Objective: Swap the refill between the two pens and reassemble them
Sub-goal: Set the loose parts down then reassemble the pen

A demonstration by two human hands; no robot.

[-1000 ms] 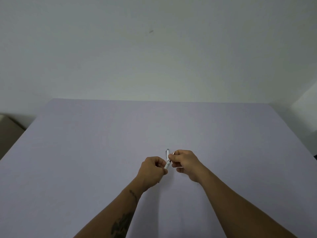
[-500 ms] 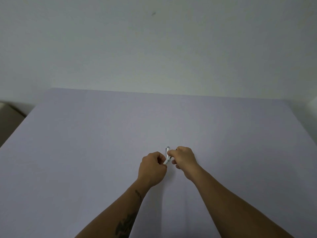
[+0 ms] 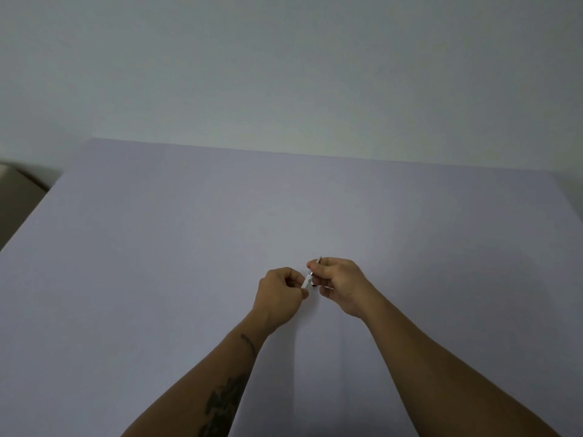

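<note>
A small white pen (image 3: 307,280) with a silver ring and a dark pointed tip is held between both hands above the pale lilac table (image 3: 189,247). My left hand (image 3: 279,296) pinches its lower white end. My right hand (image 3: 339,283) grips the upper end, and the tip pokes out just above its fingers. Most of the pen is hidden by fingers. I see only this one pen; a second pen is not visible.
The table runs back to a plain pale wall (image 3: 284,74). A beige object (image 3: 15,190) sits beyond the table's left edge. Both forearms reach in from the bottom of the view.
The camera has tilted, so the table's far edge sits higher in view. My hands stay together on the pen, and the right hand has shifted slightly up along it.
</note>
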